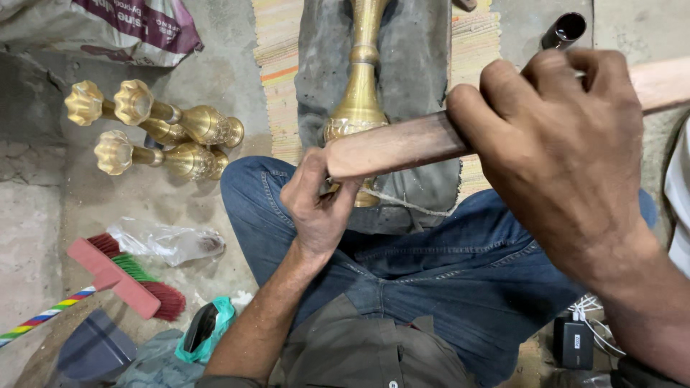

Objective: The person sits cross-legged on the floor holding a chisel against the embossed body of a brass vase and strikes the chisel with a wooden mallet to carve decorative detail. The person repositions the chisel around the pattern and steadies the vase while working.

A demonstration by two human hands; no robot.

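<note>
In the head view, the person sits cross-legged on the floor (pixel 180 194) in blue jeans, with a tall brass vase-like piece (pixel 359 93) lying along a grey cloth pad (pixel 424 79) stretched out ahead of the knees. The left hand (pixel 316 208) sits at the near, wide end of the brass piece, its fingers curled closed around something small held against the engraved band; what that is cannot be told, since the fingers and the stick hide it. The right hand (pixel 560 151) has its grip wrapped fully closed around a long wooden stick (pixel 402 147), which crosses over the near end of the brass piece, its blunt tip just above the left hand. The step in hand looks like chasing or tapping work on the decorated band, with the stick serving as the striker; the next move would call for a short, well-aimed blow that meets the held tool and not the knuckles, while the left hand keeps its place steady on the metal. To the left of the brass piece, well apart from it, three finished brass pieces (pixel 165 133) lie together on the floor. Nearer the person on that same side lie a crumpled plastic bag (pixel 169 241) and a red-and-green brush (pixel 136 280).
</note>
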